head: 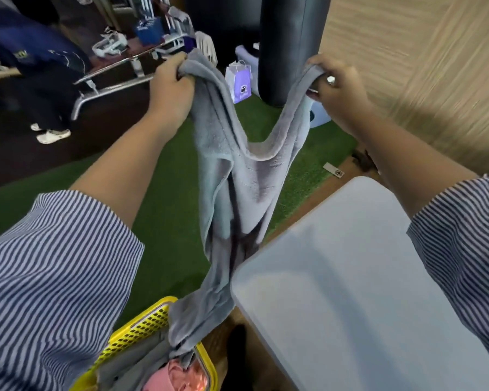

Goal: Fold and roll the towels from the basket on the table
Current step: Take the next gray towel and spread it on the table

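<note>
A grey towel (237, 176) hangs in the air in front of me, sagging in the middle. My left hand (171, 87) grips its upper left corner and my right hand (338, 84) grips its upper right corner, both raised high and apart. The towel's lower end trails down into a yellow basket (141, 327) at the bottom of the view, left of the table. More grey cloth and a pink towel (178, 376) lie in the basket. The pale grey table (350, 292) spreads to the lower right, bare on top.
A black punching bag (290, 43) hangs straight ahead behind the towel. A purple gift bag (239, 81) stands on green turf (167, 215). A metal bench (116, 74) and a standing person (40, 69) are at the far left. A wooden wall (421, 66) runs along the right.
</note>
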`<state>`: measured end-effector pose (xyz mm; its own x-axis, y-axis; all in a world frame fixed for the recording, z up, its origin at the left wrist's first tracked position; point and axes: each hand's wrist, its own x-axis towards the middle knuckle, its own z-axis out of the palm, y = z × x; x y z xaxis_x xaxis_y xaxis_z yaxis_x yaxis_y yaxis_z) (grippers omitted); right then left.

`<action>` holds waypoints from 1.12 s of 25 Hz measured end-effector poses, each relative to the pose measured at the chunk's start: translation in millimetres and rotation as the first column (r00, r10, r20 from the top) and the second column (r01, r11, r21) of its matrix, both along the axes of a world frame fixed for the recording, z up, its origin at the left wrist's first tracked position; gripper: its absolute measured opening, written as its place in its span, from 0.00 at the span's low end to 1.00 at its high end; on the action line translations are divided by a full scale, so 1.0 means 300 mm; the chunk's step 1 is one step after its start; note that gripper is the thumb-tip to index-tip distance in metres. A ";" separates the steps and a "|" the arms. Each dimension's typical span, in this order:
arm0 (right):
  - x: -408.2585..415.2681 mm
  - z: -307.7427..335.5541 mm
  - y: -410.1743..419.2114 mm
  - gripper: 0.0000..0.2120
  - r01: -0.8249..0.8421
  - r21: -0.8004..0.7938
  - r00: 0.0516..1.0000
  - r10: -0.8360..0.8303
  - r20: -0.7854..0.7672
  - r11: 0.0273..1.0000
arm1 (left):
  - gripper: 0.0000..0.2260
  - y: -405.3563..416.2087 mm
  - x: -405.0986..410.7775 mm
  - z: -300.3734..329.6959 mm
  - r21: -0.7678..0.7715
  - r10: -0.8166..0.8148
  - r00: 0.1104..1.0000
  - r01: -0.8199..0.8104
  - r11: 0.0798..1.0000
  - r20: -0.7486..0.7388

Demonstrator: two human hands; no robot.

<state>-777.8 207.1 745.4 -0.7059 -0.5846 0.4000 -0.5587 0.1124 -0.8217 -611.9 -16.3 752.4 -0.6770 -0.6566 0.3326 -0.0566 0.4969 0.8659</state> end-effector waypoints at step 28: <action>-0.900 0.290 -0.443 0.16 0.294 0.120 0.947 -0.272 -0.172 0.948 | 0.09 -0.662 -0.493 0.193 -0.124 0.346 0.883 -0.400 0.908 -0.316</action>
